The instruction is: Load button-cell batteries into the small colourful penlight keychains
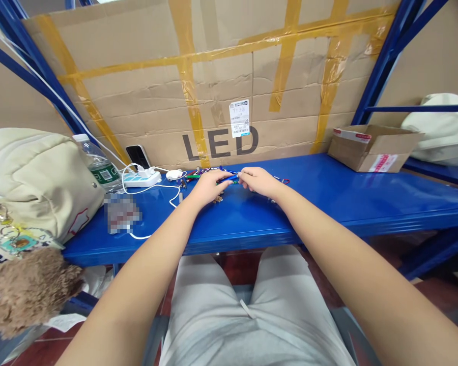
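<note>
Pens, or small pen-like sticks in blue, green and red [213, 177], lay in a loose heap near the back edge of the blue desk [328, 198], with some small metal rings among them. Both bare forearms reached forward over the lap to that heap. The left hand [208, 187] rested on the desk, its fingers curled around a blue stick [227, 178]. The right hand [258, 181] met it from the other side, fingers pinched together on the same stick's end. To the left sat a beige bag [38, 178], a water bottle [97, 162] and a white power strip [141, 178]. Further right stood an open cardboard box [370, 147]. Behind everything leaned a taped cardboard sheet [213, 76] marked LED.
</note>
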Tool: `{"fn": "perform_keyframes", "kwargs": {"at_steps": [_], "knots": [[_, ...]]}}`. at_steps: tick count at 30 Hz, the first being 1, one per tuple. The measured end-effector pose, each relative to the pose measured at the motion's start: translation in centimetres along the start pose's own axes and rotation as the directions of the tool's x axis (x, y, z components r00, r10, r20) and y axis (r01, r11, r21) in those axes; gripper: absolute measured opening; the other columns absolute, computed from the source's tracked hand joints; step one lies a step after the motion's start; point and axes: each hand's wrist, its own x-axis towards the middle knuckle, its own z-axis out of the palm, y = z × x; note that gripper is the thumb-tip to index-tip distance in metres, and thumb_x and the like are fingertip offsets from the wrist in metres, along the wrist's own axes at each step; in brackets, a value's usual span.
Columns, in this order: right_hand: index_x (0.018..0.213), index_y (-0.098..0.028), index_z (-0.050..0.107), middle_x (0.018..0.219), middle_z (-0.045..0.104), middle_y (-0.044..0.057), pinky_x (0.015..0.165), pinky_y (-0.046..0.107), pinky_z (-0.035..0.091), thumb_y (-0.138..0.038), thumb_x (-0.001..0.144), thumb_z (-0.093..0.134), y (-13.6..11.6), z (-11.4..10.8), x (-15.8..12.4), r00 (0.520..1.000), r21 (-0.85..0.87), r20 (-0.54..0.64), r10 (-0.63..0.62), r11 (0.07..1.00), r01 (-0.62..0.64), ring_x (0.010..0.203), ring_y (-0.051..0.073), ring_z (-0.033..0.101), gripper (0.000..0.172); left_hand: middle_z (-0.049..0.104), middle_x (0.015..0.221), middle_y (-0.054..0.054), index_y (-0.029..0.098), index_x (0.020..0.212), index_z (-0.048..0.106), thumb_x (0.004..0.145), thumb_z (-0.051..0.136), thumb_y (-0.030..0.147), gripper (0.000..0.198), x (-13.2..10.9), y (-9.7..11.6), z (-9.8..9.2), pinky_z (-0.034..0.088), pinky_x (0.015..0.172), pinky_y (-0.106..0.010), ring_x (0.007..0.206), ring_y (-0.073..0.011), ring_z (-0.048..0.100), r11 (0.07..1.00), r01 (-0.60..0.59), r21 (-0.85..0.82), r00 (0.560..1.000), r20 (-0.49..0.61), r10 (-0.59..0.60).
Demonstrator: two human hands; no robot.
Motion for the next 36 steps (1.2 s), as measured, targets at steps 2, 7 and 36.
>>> {"fn": "perform_keyframes", "kwargs": {"at_steps": [2, 7, 36], "knots": [[0.069, -0.019, 0.051, 0.067, 0.058, 0.0, 0.054, 0.025, 0.038, -0.029, 0.092, 0.044, 0.2, 0.0, 0.0, 1.0, 0.009, -0.014, -0.008, 1.0, 0.008, 0.054, 0.011, 0.05, 0.025, 0.072, 0.113, -0.006, 0.021, 0.11, 0.07, 0.087, 0.059, 0.026, 0.025, 0.0, 0.1, 0.0, 0.047, 0.097, -0.037, 0.106, -0.0207, 0.064, 1.0, 0.007, -0.021, 1.0, -0.009, -0.007], [0.072, -0.02, 0.049, 0.068, 0.057, -0.001, 0.057, 0.024, 0.038, -0.031, 0.092, 0.044, 0.4, 0.1, -0.1, 0.994, -0.04, -0.017, -0.104, 0.994, 0.103, 0.058, 0.011, 0.049, 0.024, 0.072, 0.111, -0.006, 0.021, 0.108, 0.071, 0.087, 0.06, 0.026, 0.024, 0.0, 0.0, 0.0, 0.048, 0.096, -0.037, 0.105, -0.0209, 0.065, 0.998, 0.012, -0.055, 1.0, -0.022, -0.013], [0.084, -0.02, 0.051, 0.088, 0.063, 0.007, 0.07, 0.029, 0.037, -0.035, 0.097, 0.034, 0.5, -0.7, -0.2, 0.94, -0.339, -0.031, -0.34, 0.888, 0.311, 0.081, 0.02, 0.056, 0.026, 0.073, 0.105, -0.009, 0.015, 0.111, 0.07, 0.083, 0.066, 0.026, 0.031, -0.1, 0.7, -0.6, 0.053, 0.087, -0.038, 0.088, -0.0184, 0.069, 0.76, 0.385, -0.524, 0.921, 0.169, -0.35]]}}
